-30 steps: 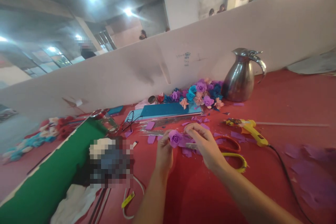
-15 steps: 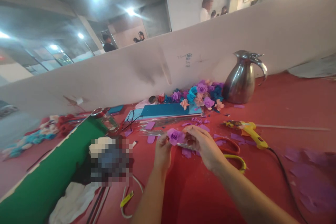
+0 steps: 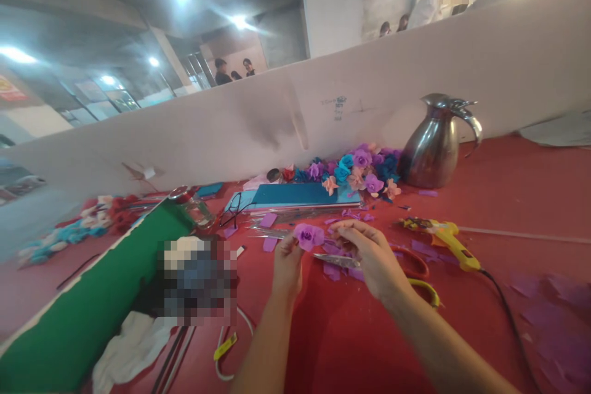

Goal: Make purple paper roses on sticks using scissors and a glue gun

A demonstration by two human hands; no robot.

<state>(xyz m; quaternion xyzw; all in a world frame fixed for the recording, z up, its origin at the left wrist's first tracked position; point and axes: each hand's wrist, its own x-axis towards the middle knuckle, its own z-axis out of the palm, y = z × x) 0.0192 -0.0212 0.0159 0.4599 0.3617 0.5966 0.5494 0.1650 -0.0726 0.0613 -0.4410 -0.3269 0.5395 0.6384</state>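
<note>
A purple paper rose (image 3: 309,236) is pinched at its underside by my left hand (image 3: 287,261), its bloom facing up. Just right of the rose, my right hand (image 3: 367,252) has its thumb and fingers pressed together; whatever lies between the fingertips is too small to tell. Scissors (image 3: 339,260) with red and yellow handles lie on the red table (image 3: 341,345), partly under my right hand. Purple paper petals (image 3: 268,220) are scattered around both hands.
A yellow glue gun (image 3: 455,246) with a black cord lies right, below a metal jug (image 3: 429,148). Colourful paper flowers (image 3: 362,159) and blue sheets (image 3: 295,194) are behind the hands. A green box wall (image 3: 101,283), glass jar (image 3: 198,212) and white cloth (image 3: 132,345) stand left.
My right hand has moved slightly away from the rose, with a gap now between them, showing more of the scissor blades. The view has shifted slightly. A person behind the partition has moved right.
</note>
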